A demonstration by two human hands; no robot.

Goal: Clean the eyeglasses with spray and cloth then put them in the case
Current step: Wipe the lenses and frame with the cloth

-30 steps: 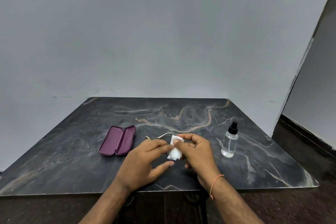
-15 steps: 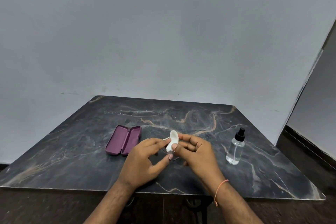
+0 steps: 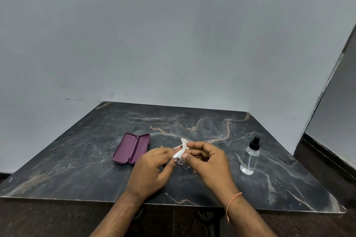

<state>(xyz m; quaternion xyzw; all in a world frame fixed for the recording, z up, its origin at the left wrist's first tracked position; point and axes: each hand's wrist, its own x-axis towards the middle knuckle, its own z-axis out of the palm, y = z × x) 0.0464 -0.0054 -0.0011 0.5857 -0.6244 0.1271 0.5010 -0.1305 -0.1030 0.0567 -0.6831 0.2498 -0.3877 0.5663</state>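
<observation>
Both of my hands are together over the middle of the dark marble table. My left hand pinches the thin-framed eyeglasses, of which only a lens rim and a pale temple tip show. My right hand holds a small white cloth, bunched narrow and pressed around a lens between thumb and fingers. To the left the purple glasses case lies open and flat with nothing inside. A clear spray bottle with a black nozzle stands upright to the right of my hands.
The table's back edge meets a plain grey wall. A dark floor strip and a second wall run along the right side. The table's front edge is just under my wrists.
The cloth has gone from spread flat to a narrow bunched strip around the lens. My hands have kept rubbing in place. The view has shifted slightly; case and bottle have not moved.
</observation>
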